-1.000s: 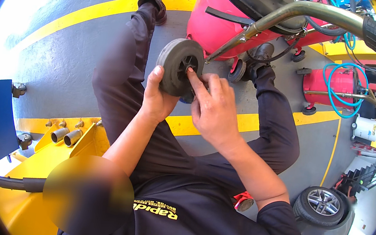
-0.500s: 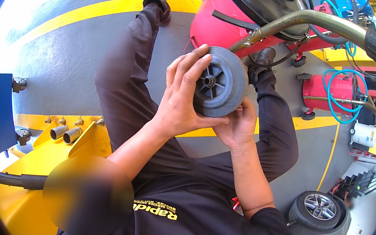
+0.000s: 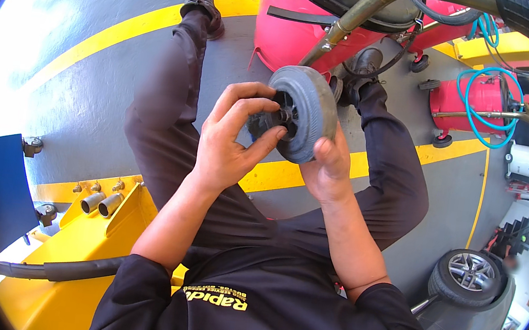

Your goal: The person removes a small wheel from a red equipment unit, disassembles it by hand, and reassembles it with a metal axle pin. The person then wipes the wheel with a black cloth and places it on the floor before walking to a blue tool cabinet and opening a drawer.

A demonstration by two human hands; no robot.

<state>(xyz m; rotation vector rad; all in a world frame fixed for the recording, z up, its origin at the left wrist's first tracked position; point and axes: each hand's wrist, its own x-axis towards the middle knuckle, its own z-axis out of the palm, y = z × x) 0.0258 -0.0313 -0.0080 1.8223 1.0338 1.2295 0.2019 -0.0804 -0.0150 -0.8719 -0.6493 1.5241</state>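
Note:
A dark grey caster-type wheel (image 3: 312, 115) with a ribbed rubber tread and a spoked black centre is held up above my lap, tilted so its hub side turns toward the left. My right hand (image 3: 329, 172) supports it from the right and below, thumb against the tread, its other fingers mostly hidden behind the wheel. My left hand (image 3: 232, 132) has curled fingers and thumb at the hub, on either side of the central bore. Whether a small part sits between those fingertips is hidden.
A large red drum (image 3: 292, 38) with a bent metal handle (image 3: 359, 19) stands just ahead. Farther right are another red drum (image 3: 474, 104) with a teal hose and a car tyre (image 3: 467, 277). At left are a yellow metal frame (image 3: 65, 253) and a blue panel (image 3: 1, 187).
The wheel has turned from facing me to a tilted, more edge-on pose. My left hand has shifted from its rim to the hub, while my right hand has come round the right side.

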